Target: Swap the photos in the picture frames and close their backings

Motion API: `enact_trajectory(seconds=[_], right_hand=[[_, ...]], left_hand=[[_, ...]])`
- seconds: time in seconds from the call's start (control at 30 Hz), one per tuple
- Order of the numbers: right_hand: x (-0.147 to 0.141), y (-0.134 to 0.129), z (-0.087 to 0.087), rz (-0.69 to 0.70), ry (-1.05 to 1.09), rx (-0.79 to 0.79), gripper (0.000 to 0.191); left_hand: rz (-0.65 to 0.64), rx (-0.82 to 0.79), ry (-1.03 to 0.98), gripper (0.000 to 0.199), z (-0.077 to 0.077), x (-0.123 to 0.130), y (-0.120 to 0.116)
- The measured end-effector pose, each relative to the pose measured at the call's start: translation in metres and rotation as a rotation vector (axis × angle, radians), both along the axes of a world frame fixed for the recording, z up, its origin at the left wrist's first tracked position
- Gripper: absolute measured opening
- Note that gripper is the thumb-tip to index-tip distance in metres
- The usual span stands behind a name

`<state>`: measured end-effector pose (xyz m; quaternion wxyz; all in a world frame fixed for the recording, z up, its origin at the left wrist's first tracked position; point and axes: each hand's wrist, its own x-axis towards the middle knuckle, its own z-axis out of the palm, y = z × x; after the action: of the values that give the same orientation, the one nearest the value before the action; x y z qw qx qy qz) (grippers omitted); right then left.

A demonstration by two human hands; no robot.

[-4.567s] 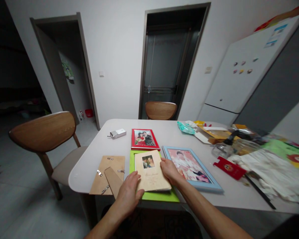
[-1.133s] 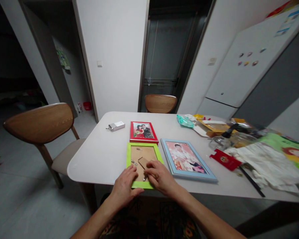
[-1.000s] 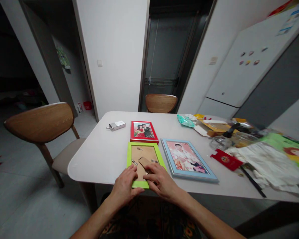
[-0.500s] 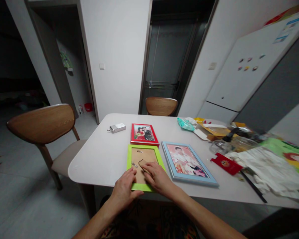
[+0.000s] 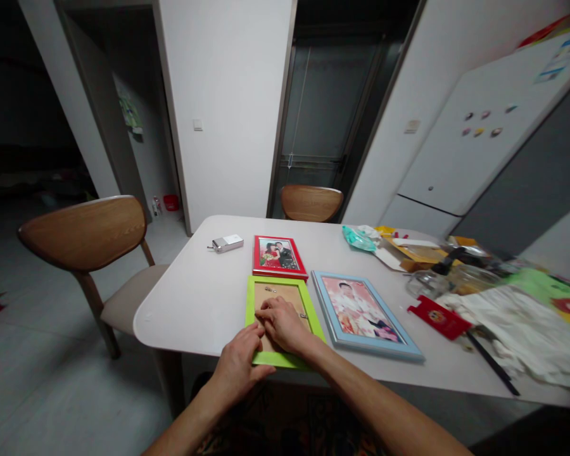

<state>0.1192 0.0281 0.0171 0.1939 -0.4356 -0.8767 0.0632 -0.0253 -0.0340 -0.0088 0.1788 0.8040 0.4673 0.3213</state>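
A green frame lies back side up at the table's near edge, its brown backing board showing small metal fittings. My left hand grips the frame's lower left corner, thumb along the near edge and fingers bent over the left side. Above the board, my right hand has its fingers pinched together near the left inner edge; what they hold, if anything, is hidden. Touching the green frame's far side is a red frame with a photo of two people. To the right lies a light blue frame with a pink photo.
A silver-white box sits at the table's far left. On the right are a red packet, white cloth, a black strip, clear containers and a teal bag. Wooden chairs stand left and behind.
My right hand has moved left and away from me over the backing board, uncovering a fitting on the right. My left hand stays on the corner. The whole view has shifted slightly.
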Motion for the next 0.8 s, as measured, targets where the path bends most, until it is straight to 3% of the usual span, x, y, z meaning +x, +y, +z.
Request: enact_trajectory(seconds=[0.07, 0.23, 0.5, 0.8], right_hand=[[0.002, 0.006, -0.003, -0.017, 0.034, -0.01, 0.022], [0.011, 0.034, -0.004, -0.272, 0.109, -0.081, 0.025], [0.004, 0.078, -0.009, -0.513, 0.079, -0.144, 0.021], [0.002, 0.096, -0.012, -0.644, 0.131, -0.185, 0.013]], left_hand=[[0.006, -0.004, 0.002, 0.028, 0.0, 0.0, 0.0], [0.007, -0.012, 0.013, 0.03, 0.005, 0.001, -0.002], [0.035, -0.037, 0.012, 0.037, 0.003, 0.001, -0.003], [0.064, -0.064, 0.027, 0.045, 0.006, 0.002, -0.009]])
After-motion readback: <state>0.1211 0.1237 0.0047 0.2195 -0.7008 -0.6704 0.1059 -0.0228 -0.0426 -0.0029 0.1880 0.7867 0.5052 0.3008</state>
